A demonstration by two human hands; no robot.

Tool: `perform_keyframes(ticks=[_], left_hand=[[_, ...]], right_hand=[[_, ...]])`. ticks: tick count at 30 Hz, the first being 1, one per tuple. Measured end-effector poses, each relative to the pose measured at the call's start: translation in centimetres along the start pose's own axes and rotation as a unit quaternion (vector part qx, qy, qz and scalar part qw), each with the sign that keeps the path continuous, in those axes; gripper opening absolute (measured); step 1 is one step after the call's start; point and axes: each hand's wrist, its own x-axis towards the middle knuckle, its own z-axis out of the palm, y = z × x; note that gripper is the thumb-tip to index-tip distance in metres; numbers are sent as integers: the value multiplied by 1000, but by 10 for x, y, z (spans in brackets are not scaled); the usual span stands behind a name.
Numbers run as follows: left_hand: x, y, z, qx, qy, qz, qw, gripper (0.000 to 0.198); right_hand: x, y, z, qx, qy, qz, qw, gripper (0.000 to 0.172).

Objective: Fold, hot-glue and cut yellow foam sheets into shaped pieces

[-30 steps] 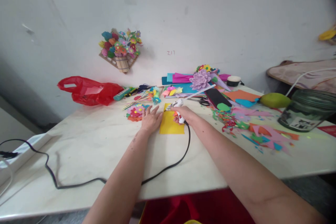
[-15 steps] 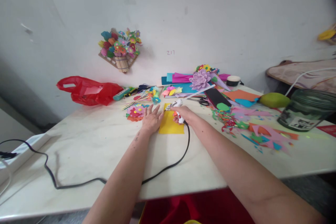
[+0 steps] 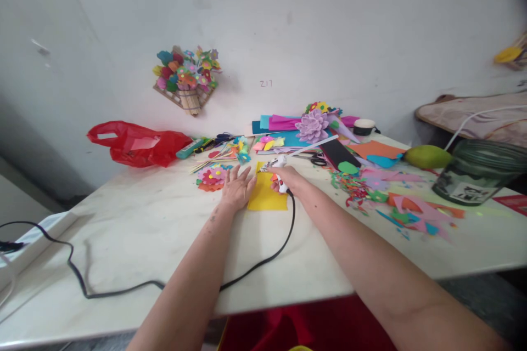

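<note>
My right hand (image 3: 288,177) is closed around a white glue gun (image 3: 276,167) whose nozzle points left over the top of a yellow foam sheet (image 3: 265,196). Its black cord (image 3: 263,260) runs back across the table toward the near left. My left hand (image 3: 236,187) lies flat with fingers spread, pressing on the left edge of the yellow sheet. A small orange piece lies on the sheet near the glue gun's tip.
Foam flowers (image 3: 212,177) lie just left of my left hand. Coloured foam sheets (image 3: 284,123), scissors (image 3: 318,160) and scraps (image 3: 395,203) crowd the table's back and right. A red plastic bag (image 3: 138,142) is at the back left, a dark jar (image 3: 473,173) at the right.
</note>
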Motion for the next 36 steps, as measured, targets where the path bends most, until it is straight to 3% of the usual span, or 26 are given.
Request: perform_keyframes(ticks=[6, 13, 18, 29, 36], left_hand=[[1, -3, 1, -34, 2, -11, 999, 47], [17, -11, -3, -9, -100, -9, 995, 49], [26, -15, 7, -18, -121, 13, 992, 52], [10, 1, 7, -16, -44, -2, 999, 53], [9, 2, 4, -52, -33, -21, 998, 53]], right_hand=[[-1, -1, -1, 10, -4, -1, 1000, 27], [-2, -4, -2, 20, 3, -14, 1000, 26], [-1, -5, -2, 28, 2, -18, 999, 27], [-5, -5, -1, -22, -14, 5, 1000, 34], [-3, -2, 2, -12, -8, 3, 1000, 29]])
